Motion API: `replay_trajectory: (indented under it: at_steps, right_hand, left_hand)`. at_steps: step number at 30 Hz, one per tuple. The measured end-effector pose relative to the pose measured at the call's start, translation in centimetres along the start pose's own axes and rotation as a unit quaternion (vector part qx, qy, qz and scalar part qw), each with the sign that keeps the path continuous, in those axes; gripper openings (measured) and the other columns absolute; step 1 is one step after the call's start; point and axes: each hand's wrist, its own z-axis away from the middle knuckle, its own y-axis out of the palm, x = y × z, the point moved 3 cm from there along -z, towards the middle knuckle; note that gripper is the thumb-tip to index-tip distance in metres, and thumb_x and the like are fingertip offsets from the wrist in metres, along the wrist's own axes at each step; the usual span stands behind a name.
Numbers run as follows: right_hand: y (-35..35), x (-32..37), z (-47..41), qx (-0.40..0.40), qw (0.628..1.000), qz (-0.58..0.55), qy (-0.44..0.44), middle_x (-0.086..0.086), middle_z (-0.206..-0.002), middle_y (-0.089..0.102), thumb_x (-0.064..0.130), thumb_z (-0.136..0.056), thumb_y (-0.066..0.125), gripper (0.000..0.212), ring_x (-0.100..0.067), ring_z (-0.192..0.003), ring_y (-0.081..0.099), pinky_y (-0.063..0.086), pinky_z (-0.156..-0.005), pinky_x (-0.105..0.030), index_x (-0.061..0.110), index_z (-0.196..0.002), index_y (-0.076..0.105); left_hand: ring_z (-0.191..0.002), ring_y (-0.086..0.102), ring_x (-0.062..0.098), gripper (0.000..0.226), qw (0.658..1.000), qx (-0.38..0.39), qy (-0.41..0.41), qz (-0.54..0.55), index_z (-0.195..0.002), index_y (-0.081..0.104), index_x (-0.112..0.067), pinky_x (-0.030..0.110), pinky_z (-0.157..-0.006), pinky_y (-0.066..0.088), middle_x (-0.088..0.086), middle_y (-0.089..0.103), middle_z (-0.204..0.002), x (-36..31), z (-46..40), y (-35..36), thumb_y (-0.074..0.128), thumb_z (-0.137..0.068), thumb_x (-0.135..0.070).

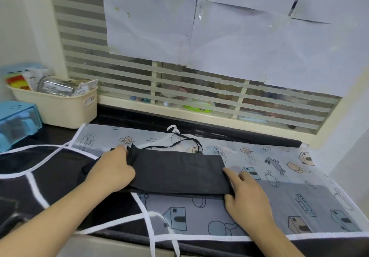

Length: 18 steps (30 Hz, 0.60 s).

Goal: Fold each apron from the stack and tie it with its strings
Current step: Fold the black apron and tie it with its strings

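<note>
A black apron (179, 169), folded into a long flat strip, lies across the middle of the counter on top of other aprons. My left hand (112, 169) grips the bunched left end of the strip. My right hand (246, 193) holds the strip's right end, thumb on top and fingers along the edge. Its thin black strings (180, 141) loop loosely behind the strip. Beneath lies a translucent printed apron (279, 192) with white trim and house and leaf drawings. At the left, a black apron with white piping (40, 176) is spread out.
A cream basket (58, 104) full of packets stands at the back left, with a blue plastic box (16, 122) in front of it. A window with striped blinds (199, 92) and taped paper sheets runs behind the counter. White strings (151, 242) hang over the front edge.
</note>
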Motion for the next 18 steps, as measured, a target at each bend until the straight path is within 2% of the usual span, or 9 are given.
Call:
replay_trajectory:
  at_steps: [3,5,8,9,11,13,14,16,18]
  right_hand:
    - [0.3,-0.3,-0.3,0.014,0.999,0.003,-0.044,0.010,-0.115,0.053,0.019,-0.083,0.064,0.071,-0.012,-0.100,0.054,0.055,-0.077,-0.027,0.035,-0.151,0.051]
    - [0.5,-0.5,-0.4,0.025,0.996,0.034,-0.080,0.013,-0.138,0.057,0.022,-0.082,0.064,0.068,-0.015,-0.118,0.056,0.056,-0.094,-0.031,0.035,-0.148,0.057]
    - [0.2,-0.1,-0.5,0.068,0.989,0.085,-0.102,0.018,-0.161,0.042,0.035,-0.087,0.050,0.069,-0.015,-0.142,0.044,0.039,-0.120,-0.035,0.040,-0.156,0.045]
    - [-0.1,0.2,-0.5,0.090,0.987,0.085,-0.100,0.020,-0.165,0.033,0.038,-0.089,0.043,0.071,-0.012,-0.150,0.033,0.027,-0.125,-0.032,0.041,-0.160,0.037]
    - [-0.8,0.5,-0.6,0.121,0.985,0.069,-0.102,0.022,-0.170,0.020,0.042,-0.088,0.039,0.076,-0.009,-0.158,0.014,0.008,-0.127,-0.027,0.040,-0.164,0.027]
    - [-1.6,1.5,-0.9,0.148,0.980,0.060,-0.118,0.022,-0.172,0.010,0.045,-0.086,0.044,0.081,-0.007,-0.160,0.002,-0.002,-0.126,-0.025,0.037,-0.165,0.024]
    - [-1.9,2.1,-1.2,0.156,0.978,0.047,-0.128,0.021,-0.172,0.007,0.044,-0.087,0.046,0.082,-0.006,-0.160,-0.002,-0.004,-0.125,-0.025,0.036,-0.165,0.024]
    - [-2.0,4.1,-2.0,0.142,0.980,-0.006,-0.136,0.019,-0.173,0.008,0.039,-0.095,0.047,0.074,-0.004,-0.159,-0.002,-0.004,-0.124,-0.022,0.034,-0.165,0.026]
    - [-1.2,6.2,-2.9,0.100,0.983,-0.058,-0.142,0.017,-0.173,0.013,0.034,-0.104,0.042,0.062,-0.003,-0.158,0.004,-0.002,-0.125,-0.020,0.032,-0.165,0.029]
  left_hand:
    - [-0.081,0.061,0.021,0.031,0.999,0.004,0.013,-0.043,-0.115,0.046,-0.014,0.039,-0.070,0.055,0.004,0.061,-0.090,0.1,0.2,0.6,0.055,-0.086,-0.011]
    - [-0.081,0.060,0.022,0.033,0.998,-0.006,0.018,-0.064,-0.117,0.042,-0.012,0.037,-0.063,0.050,0.004,0.059,-0.090,0.1,0.1,1.0,0.053,-0.086,-0.011]
    - [-0.085,0.061,0.025,0.041,0.995,-0.022,0.010,-0.092,-0.122,0.037,-0.010,0.036,-0.062,0.046,0.006,0.058,-0.098,0.0,0.2,1.3,0.055,-0.086,-0.010]
    - [-0.093,0.061,0.027,0.050,0.994,-0.024,0.006,-0.110,-0.128,0.033,-0.009,0.036,-0.067,0.048,0.008,0.056,-0.108,-0.1,0.3,1.5,0.058,-0.085,-0.011]
    - [-0.120,0.050,0.032,0.080,0.982,-0.058,0.034,-0.178,-0.145,0.022,-0.007,0.037,-0.094,0.047,0.013,0.044,-0.132,-0.3,0.3,2.0,0.066,-0.079,-0.014]
    - [-0.141,0.031,0.036,0.097,0.969,-0.093,0.113,-0.198,-0.156,0.020,-0.007,0.043,-0.118,0.033,0.017,0.028,-0.149,-1.1,0.5,2.4,0.070,-0.073,-0.013]
    - [-0.147,0.024,0.036,0.094,0.966,-0.094,0.159,-0.181,-0.158,0.024,-0.008,0.044,-0.124,0.027,0.016,0.023,-0.156,-1.8,0.6,2.8,0.069,-0.076,-0.013]
    - [-0.154,0.022,0.032,0.069,0.953,-0.084,0.253,-0.146,-0.156,0.038,-0.012,0.043,-0.128,0.020,0.010,0.021,-0.164,-3.3,0.7,4.0,0.061,-0.093,-0.022]
    - [-0.159,0.014,0.025,0.059,0.947,-0.026,0.293,-0.127,-0.162,0.035,-0.023,0.039,-0.130,0.011,0.000,0.015,-0.172,-4.4,0.8,5.9,0.044,-0.106,-0.041]
